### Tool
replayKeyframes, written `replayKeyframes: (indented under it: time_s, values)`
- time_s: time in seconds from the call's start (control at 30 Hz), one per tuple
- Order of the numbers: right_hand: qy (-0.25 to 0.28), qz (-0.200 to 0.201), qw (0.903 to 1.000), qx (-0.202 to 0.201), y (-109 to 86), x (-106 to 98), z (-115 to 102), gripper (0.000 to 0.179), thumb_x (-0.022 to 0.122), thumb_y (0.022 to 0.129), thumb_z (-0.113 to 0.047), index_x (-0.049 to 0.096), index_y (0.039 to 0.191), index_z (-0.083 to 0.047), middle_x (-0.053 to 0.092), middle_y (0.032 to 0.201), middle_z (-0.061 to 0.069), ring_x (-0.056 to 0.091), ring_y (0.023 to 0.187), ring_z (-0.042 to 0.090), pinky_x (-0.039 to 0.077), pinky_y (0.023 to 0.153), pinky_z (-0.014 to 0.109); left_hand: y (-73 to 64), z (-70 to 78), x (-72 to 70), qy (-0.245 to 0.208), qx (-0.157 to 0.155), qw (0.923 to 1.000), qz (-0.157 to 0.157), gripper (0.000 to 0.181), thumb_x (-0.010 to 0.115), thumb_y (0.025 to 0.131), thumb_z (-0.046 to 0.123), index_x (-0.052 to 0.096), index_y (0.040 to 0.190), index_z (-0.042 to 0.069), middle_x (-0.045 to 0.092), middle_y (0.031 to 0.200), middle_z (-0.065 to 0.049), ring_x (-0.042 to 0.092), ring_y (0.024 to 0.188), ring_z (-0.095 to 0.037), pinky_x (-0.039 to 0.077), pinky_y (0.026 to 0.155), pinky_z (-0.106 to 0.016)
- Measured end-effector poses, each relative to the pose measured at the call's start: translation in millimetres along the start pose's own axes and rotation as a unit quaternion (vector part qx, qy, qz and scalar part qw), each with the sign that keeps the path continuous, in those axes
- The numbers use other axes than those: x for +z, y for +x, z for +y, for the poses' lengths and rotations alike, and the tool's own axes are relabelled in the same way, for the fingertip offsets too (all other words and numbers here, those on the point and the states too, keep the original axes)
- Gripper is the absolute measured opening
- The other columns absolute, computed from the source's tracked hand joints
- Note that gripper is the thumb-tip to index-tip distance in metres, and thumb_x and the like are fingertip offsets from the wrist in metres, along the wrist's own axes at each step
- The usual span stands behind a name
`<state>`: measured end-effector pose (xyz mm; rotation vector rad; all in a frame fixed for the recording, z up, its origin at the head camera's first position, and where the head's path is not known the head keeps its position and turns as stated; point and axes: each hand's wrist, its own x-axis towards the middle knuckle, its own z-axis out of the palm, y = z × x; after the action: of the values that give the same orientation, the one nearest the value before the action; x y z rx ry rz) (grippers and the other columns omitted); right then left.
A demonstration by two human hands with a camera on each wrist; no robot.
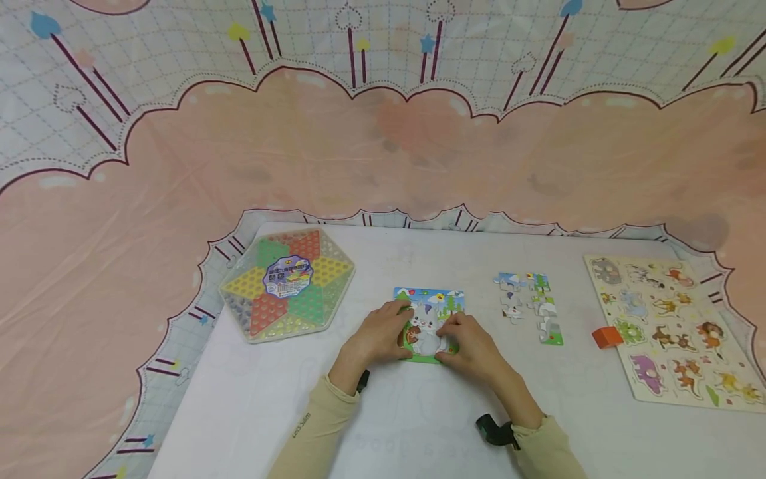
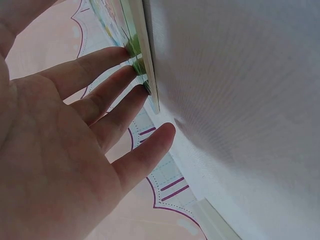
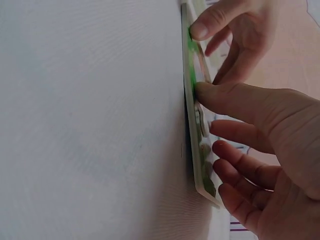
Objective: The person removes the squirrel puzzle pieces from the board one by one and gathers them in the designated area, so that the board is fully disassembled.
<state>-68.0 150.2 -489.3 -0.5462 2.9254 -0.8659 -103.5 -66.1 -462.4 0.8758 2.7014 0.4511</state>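
A small jigsaw puzzle (image 1: 426,319) with a white cartoon animal lies in a tray on the white table. My left hand (image 1: 383,331) rests at its left side, thumb at the lower edge and fingers extended along the picture. In the left wrist view, fingertips (image 2: 134,66) of that hand touch the board's face near its edge. On the right side is my right hand (image 1: 469,346), its thumb (image 3: 210,95) pressing the green lower border. Its other fingers are spread over the picture. A piece's edge stands slightly raised beside that thumb in the right wrist view.
Loose joined puzzle pieces (image 1: 549,319) lie right of the puzzle, with another strip (image 1: 510,299) beside them. Farther right, an orange block (image 1: 607,337) sits against a wooden animal board (image 1: 622,359). A hexagonal packaged game board (image 1: 272,319) lies at the left.
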Motion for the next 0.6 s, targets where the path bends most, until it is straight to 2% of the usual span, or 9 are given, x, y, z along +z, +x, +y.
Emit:
replayKeyframes:
  time_s: [0.23, 0.6]
  values:
    - [0.018, 0.002, 0.9997, 0.014, -0.5, -0.4, -1.4, 0.032, 0.088, 0.072, -0.017, 0.071, 0.098, -0.009, 0.06, 0.103, 0.002, 0.056, 0.098, 0.023, 0.049, 0.084, 0.041, 0.4, -0.1, 0.1, -0.002, 0.001, 1.0, 0.004, 0.077, 0.085, 0.078, 0.032, 0.052, 0.14, 0.001, 0.042, 0.147, -0.014, 0.038, 0.137, -0.032, 0.04, 0.105, -0.049]
    - [0.061, -0.014, 0.9978, 0.022, -1.6, -1.9, -3.8, 0.038, 0.088, 0.071, -0.014, 0.069, 0.103, -0.007, 0.064, 0.094, -0.003, 0.058, 0.086, 0.012, 0.05, 0.078, 0.035, 0.8, 0.1, 1.9, -0.002, 0.0, 1.0, 0.007, 0.078, 0.086, 0.077, 0.033, 0.053, 0.139, 0.0, 0.043, 0.147, -0.014, 0.039, 0.136, -0.032, 0.04, 0.104, -0.048]
